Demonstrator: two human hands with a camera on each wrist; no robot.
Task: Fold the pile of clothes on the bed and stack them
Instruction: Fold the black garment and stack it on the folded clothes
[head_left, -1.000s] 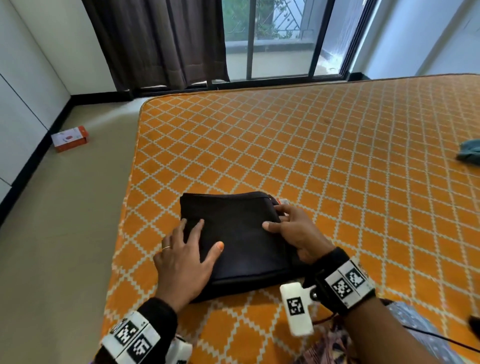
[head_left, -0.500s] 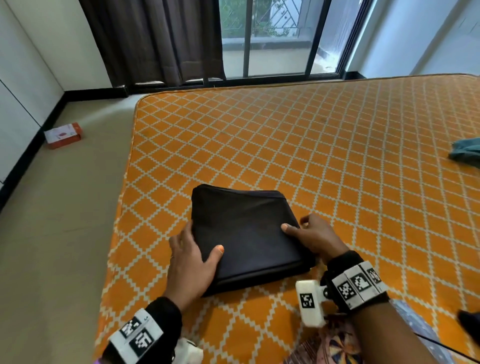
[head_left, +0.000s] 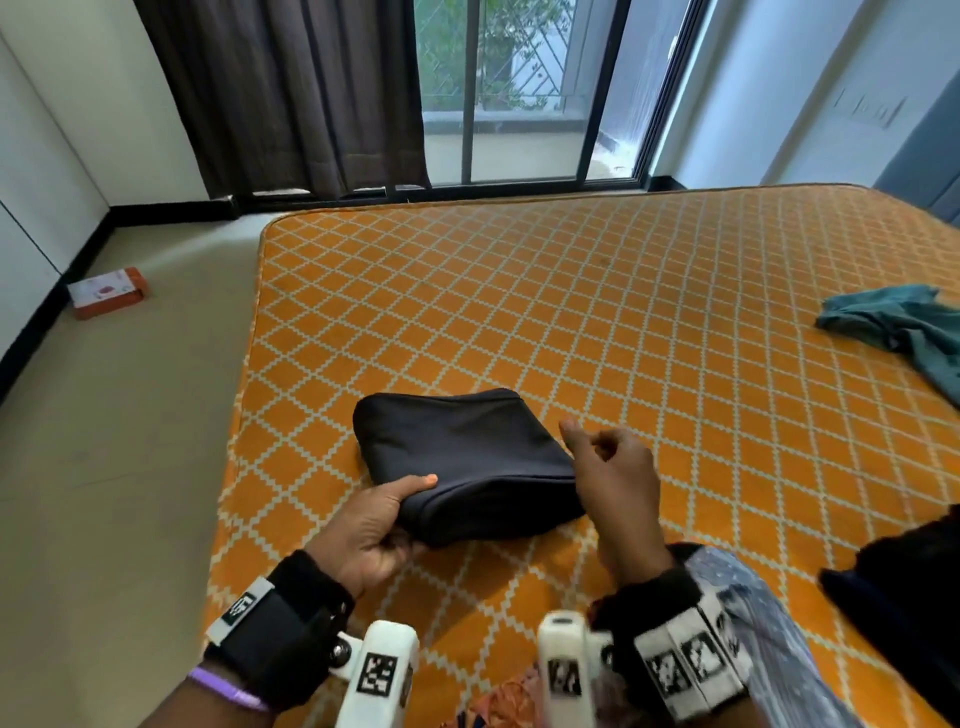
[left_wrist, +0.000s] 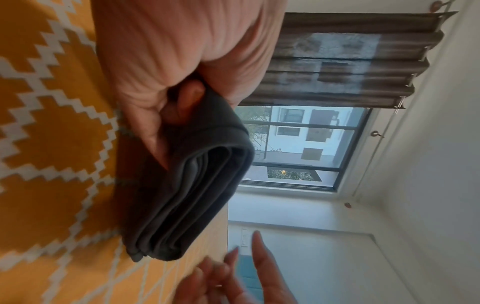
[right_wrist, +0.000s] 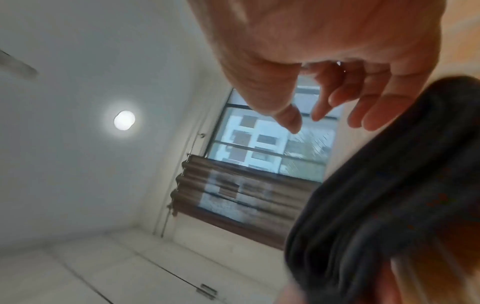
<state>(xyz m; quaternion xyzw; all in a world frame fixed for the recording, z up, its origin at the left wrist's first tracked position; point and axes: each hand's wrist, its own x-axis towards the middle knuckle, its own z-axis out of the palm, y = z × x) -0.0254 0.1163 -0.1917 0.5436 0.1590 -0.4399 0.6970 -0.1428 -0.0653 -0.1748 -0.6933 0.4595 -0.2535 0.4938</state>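
Black cloth, folded into a thick square bundle (head_left: 462, 457), sits near the front-left part of the orange patterned bed (head_left: 649, 322), w/ its near edge raised off the cover. The left hand (head_left: 371, 525) grips that near-left corner: thumb on top, fingers curled underneath, and the left wrist view shows several stacked layers pinched together at the fold. The right hand (head_left: 610, 478) is just beside the bundle's right edge, fingers loosely curled, holding nothing; the right wrist view shows daylight between fingertips and cloth, so it's not touching there. Handling, as I judge it: soft, light, no stiffness, so the layers will likely slide apart or sag if lifted by one corner only. Best hold is prob. under the folded spine w/ a flat palm, other hand supporting the opposite side, keeping it level. Not fragile, not slippery, but the fold can open if tilted. A teal garment (head_left: 893, 327) lies crumpled well apart at the far right, unfolded, and another dark piece (head_left: 904, 587) sits at the right edge near the person, so approx. more folding is left. A small orange box (head_left: 106, 291) lies on the floor by the wall.
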